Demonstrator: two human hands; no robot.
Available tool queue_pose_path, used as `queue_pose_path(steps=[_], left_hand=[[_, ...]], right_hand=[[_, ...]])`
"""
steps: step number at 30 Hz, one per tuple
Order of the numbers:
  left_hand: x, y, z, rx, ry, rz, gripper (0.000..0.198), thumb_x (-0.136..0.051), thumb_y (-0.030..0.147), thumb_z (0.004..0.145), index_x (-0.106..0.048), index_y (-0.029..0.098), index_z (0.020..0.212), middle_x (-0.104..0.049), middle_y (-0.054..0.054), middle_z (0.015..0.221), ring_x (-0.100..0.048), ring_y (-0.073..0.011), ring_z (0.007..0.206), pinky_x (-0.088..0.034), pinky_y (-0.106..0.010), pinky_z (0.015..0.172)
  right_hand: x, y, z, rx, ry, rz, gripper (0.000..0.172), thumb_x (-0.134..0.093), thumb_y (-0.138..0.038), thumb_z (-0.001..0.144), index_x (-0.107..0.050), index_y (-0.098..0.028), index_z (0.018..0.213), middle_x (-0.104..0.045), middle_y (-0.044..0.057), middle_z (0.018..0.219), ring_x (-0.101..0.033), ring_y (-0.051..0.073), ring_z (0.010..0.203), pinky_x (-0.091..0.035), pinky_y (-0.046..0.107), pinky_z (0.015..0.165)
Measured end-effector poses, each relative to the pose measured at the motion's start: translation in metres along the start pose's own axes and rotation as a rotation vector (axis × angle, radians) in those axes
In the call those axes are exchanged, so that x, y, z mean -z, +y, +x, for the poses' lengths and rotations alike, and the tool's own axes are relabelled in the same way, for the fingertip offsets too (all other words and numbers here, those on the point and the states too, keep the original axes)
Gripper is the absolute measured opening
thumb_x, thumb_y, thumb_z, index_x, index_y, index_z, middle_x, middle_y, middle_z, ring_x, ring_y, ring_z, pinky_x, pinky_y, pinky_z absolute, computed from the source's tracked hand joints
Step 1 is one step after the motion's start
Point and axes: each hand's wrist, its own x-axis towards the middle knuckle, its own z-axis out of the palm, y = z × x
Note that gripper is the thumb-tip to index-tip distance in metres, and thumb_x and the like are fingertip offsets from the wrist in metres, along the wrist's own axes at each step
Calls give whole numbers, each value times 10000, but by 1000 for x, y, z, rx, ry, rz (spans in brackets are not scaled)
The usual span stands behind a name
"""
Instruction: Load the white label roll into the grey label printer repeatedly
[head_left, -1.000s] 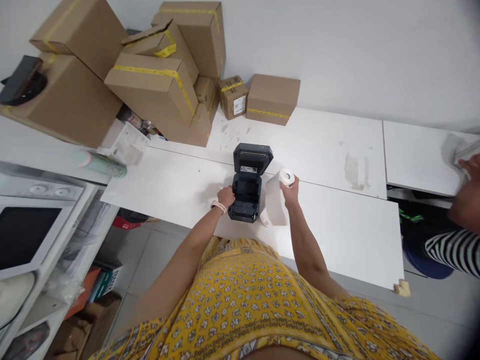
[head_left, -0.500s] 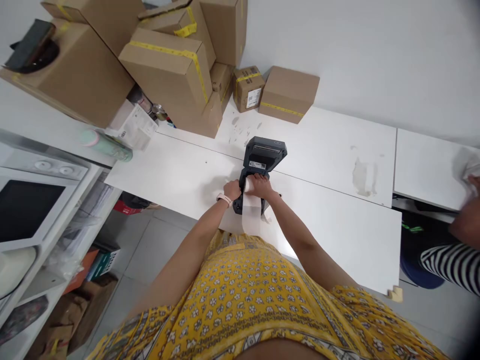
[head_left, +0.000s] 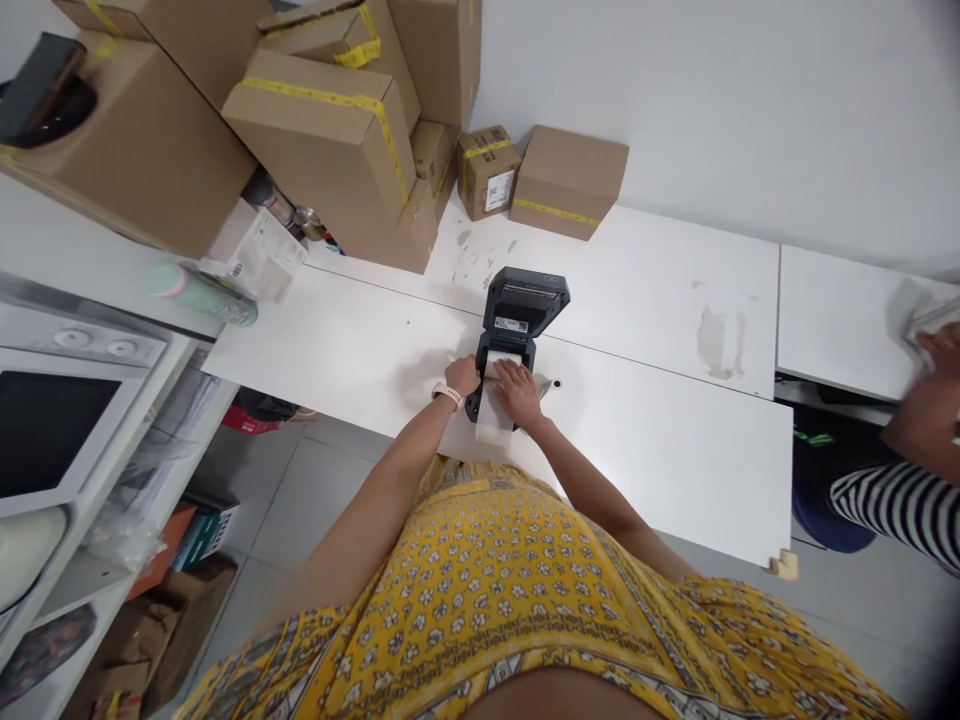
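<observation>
A dark grey label printer (head_left: 525, 300) stands on the white table with its lid raised. In its bay sits a white label roll (head_left: 504, 362), and a strip of its paper hangs down over the printer's front toward me. My left hand (head_left: 463, 375), a pale watch band on its wrist, is curled closed against the printer's left side; its fingertips are partly hidden. My right hand (head_left: 516, 392) rests on the roll and the paper strip, fingers stretched out. Beside the printer, to the right, lies a small white roll-like piece (head_left: 553, 384) with a dark centre.
Taped cardboard boxes (head_left: 322, 130) are stacked at the back left, and a brown box (head_left: 570, 180) stands by the wall. A green bottle (head_left: 202, 292) lies at the left. Another person's hand (head_left: 941, 350) is at the far right table. A microwave (head_left: 67, 400) sits on the left shelf.
My right hand has shifted toward me and its fingers have spread, uncovering more of the roll. The hanging strip reaches less far down. My left hand stays at the printer's side.
</observation>
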Motion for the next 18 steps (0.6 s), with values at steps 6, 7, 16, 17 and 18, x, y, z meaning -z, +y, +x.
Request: queue_pose_path(steps=[6, 7, 16, 17, 18], left_hand=[[-7, -3, 5, 1, 29, -30, 292, -512, 222, 957, -633, 132, 1207, -721, -191, 1179, -681, -326, 1153, -540, -380, 906], [-8, -3, 5, 3, 36, -34, 290, -514, 225, 960, -635, 133, 1207, -722, -193, 1175, -681, -326, 1155, -538, -380, 910], [-23, -3, 3, 27, 98, -78, 282, -505, 257, 996, -640, 132, 1210, -714, -220, 1182, -676, -333, 1173, -515, -388, 937], [-25, -3, 3, 37, 102, -93, 284, -509, 270, 998, -637, 134, 1212, -712, -221, 1192, -675, -330, 1176, -511, -385, 943], [-26, -4, 2, 50, 105, -110, 288, -507, 284, 1001, -635, 137, 1213, -709, -222, 1202, -675, -326, 1180, -507, -382, 948]], right_hand=[[-33, -17, -70, 101, 26, -50, 542, -426, -358, 1033, -442, -152, 1535, -348, 182, 1645, -327, 322, 1533, -298, 523, 1229], [-35, -18, -73, 111, 25, -57, 551, -436, -366, 1031, -433, -155, 1541, -315, 181, 1659, -297, 323, 1546, -292, 518, 1233], [-38, -16, -75, 147, -15, -114, 640, -478, -440, 1014, -363, -171, 1583, -228, 192, 1684, -244, 339, 1564, -202, 548, 1249], [-39, -15, -76, 151, -16, -124, 639, -471, -441, 1016, -353, -181, 1587, -229, 189, 1685, -246, 340, 1563, -190, 562, 1247], [-39, -14, -77, 156, -18, -132, 638, -465, -440, 1018, -345, -186, 1591, -228, 187, 1686, -245, 340, 1563, -181, 574, 1244]])
